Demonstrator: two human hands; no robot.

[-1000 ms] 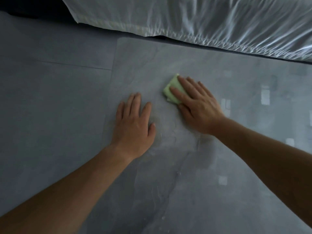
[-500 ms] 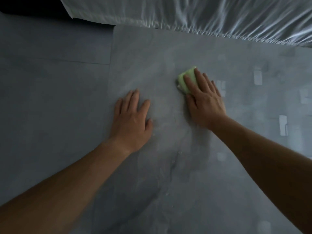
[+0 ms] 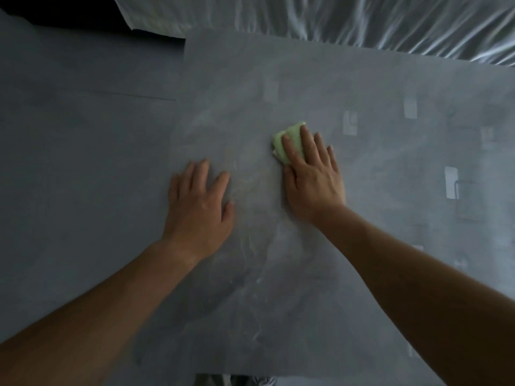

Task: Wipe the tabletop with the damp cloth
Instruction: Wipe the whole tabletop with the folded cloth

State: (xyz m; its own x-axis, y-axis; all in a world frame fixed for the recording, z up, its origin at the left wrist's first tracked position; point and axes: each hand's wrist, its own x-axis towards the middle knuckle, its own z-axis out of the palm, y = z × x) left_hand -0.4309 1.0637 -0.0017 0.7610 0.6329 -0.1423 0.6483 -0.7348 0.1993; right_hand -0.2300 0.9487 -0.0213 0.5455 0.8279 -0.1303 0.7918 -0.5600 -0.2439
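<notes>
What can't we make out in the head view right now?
Cloth: mostly under the right hand, head view; fold and dampness unreadable.
Tabletop: right side cut off by the frame edge; right forearm covers a strip.
Pale patches: blurred, dim; cannot identify.
Thing at bottom edge: cropped, blurred.

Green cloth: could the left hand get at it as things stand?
Probably yes. Only bare tabletop lies between the left hand and the cloth, though the right hand covers most of it, leaving only edges exposed.
</notes>
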